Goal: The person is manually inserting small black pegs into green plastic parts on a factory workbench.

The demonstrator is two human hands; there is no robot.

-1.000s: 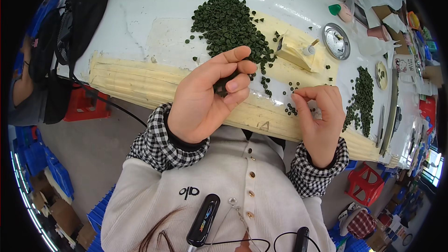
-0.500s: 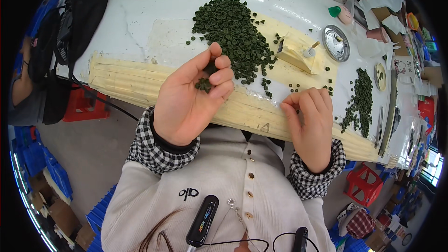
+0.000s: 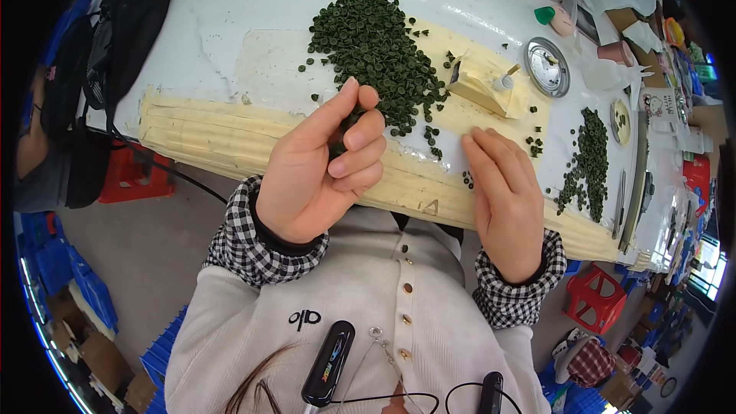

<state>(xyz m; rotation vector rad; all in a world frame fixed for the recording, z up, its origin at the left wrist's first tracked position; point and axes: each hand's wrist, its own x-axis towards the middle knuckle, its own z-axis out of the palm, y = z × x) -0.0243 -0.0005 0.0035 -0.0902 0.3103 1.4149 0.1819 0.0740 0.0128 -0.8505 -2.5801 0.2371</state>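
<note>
My left hand (image 3: 322,161) is raised in front of the large pile, palm turned inward. Its curled fingers close round some small dark green pieces, mostly hidden now. The large pile of small dark green, round, cap-like pieces (image 3: 376,54) lies just beyond it. My right hand (image 3: 507,203) rests at the table's near edge with its fingers stretched forward, and no held piece shows. Several loose green pieces (image 3: 468,180) lie beside its fingers on the left. Beyond it stands a small block wrapped in yellowish tape (image 3: 487,88), with a short white post and a thin pin on top.
A smaller green pile (image 3: 590,157) lies at the right, near a pair of tweezers (image 3: 619,203). Behind are a round metal dish (image 3: 547,67) and a cream dish (image 3: 621,123). Taped padding (image 3: 207,126) lines the near edge. A black bag (image 3: 142,23) hangs at the left, near another person's arm.
My left fingers have curled further over the green pieces. My right hand has straightened its bent fingers and laid them forward, next to the loose pieces.
</note>
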